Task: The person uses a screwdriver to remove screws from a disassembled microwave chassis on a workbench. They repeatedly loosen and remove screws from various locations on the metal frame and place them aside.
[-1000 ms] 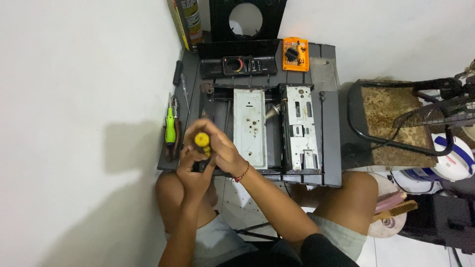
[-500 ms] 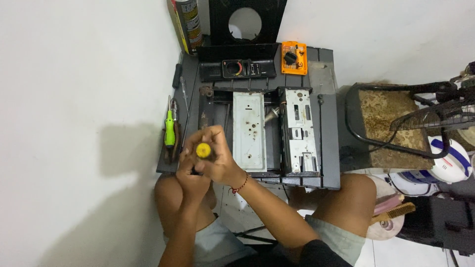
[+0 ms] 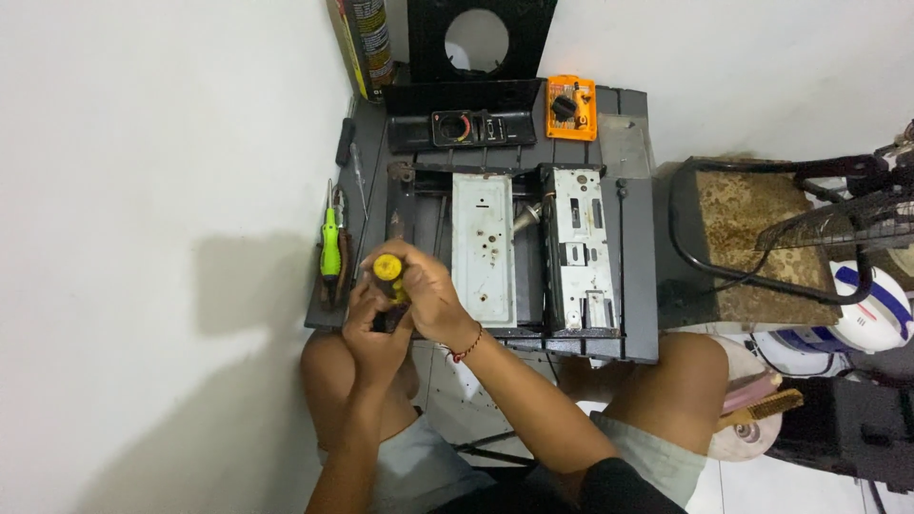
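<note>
Both hands wrapped tight round a yellow-topped screwdriver (image 3: 387, 268), standing upright at the near left of the small dark slatted table (image 3: 636, 286). Right hand (image 3: 428, 297) gripping the handle high up, left hand (image 3: 369, 328) clasped just below it. Tip hidden under the fingers. Just left, a green-handled screwdriver (image 3: 329, 244) lying flat by the table edge. Just right, a pale grey metal plate (image 3: 483, 247) and a silver metal box with slots (image 3: 581, 249). Far side: orange meter (image 3: 570, 108) and black panel with a round dial (image 3: 463, 127)
</note>
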